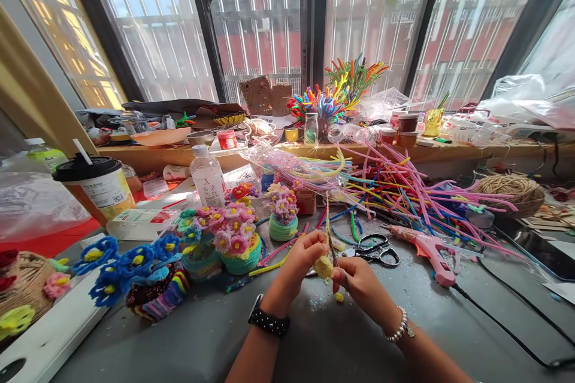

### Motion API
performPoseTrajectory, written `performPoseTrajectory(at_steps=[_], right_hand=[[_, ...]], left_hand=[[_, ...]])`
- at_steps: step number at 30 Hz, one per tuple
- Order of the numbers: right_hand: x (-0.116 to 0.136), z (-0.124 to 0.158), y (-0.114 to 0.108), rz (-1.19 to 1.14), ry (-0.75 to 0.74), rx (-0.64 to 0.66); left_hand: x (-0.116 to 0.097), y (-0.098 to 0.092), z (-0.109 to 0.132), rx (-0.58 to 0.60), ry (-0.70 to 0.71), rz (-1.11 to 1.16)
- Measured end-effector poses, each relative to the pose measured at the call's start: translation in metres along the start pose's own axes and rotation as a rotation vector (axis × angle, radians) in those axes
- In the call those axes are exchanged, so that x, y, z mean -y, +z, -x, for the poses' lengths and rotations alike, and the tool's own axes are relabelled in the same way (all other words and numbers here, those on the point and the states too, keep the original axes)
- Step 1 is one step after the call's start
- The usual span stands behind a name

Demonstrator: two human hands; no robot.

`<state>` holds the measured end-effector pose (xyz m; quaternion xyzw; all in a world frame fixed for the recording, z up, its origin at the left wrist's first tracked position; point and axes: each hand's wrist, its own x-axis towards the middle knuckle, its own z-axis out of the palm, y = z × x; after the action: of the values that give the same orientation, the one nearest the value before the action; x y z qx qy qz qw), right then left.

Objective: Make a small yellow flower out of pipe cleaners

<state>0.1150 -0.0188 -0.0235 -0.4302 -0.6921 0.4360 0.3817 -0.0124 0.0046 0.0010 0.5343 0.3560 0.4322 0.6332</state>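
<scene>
My left hand (308,257) is closed around a fuzzy pale-yellow pipe cleaner (327,215), whose thin end sticks straight up above the fingers. A pale-yellow fluffy clump (323,267) sits just below those fingertips. My right hand (357,281) pinches a thin, dark, pointed tool (333,249) beside the yellow strand; its exact kind is hard to make out. Below the fingers, a small yellow piece (338,297) lies on the grey table among glittery specks. Black-handled scissors (380,249) rest just beyond my right hand.
A pink hot glue gun (426,251) with a black cord lies at right. Pipe-cleaner bundles (404,191) spread behind it, near a twine ball (512,191). At left are pink flower pots (236,230), blue flowers (110,272), a drink cup (96,188) and a plastic bottle (207,176).
</scene>
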Motion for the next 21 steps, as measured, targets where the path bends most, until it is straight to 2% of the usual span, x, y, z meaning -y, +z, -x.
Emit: performPoseTrajectory(at_steps=[8,21], right_hand=[[-0.0049,-0.0021,0.0031,-0.021,0.067,-0.035],[-0.0051,-0.0023,0.002,0.091,0.043,-0.034]], left_hand=[[0.0053,-0.0051,-0.0006,0.013,0.012,0.036],[0.0015,-0.005,-0.0008,-0.003,0.035,-0.05]])
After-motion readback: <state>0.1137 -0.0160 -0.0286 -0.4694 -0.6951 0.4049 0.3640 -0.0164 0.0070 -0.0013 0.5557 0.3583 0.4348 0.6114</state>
